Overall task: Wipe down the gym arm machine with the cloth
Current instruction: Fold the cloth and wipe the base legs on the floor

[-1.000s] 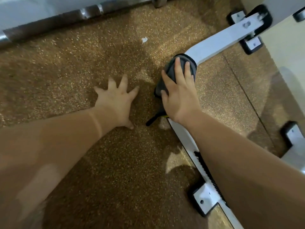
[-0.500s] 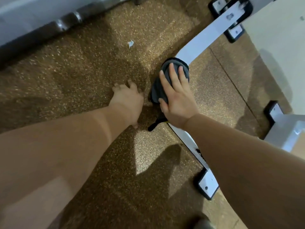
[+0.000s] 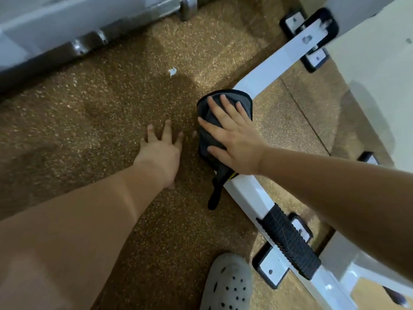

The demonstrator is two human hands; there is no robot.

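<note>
The gym machine's white base bar runs diagonally along the floor from lower right to upper right. A dark grey cloth is draped over the bar near its middle. My right hand lies flat on the cloth, fingers spread, pressing it onto the bar. My left hand rests on the brown speckled floor just left of the cloth, fingers apart, holding nothing. A black strap hangs from under the cloth onto the floor.
A black ribbed foot pad sits on the bar nearer to me, with black-and-white floor brackets beside it. A grey perforated clog stands at the bottom. A metal barbell lies along the upper left. A white scrap lies on the floor.
My left hand, curled half a second ago, has its fingers spread on the floor again. The view has tilted down, showing the foot pad and the clog. The right hand stays on the cloth.
</note>
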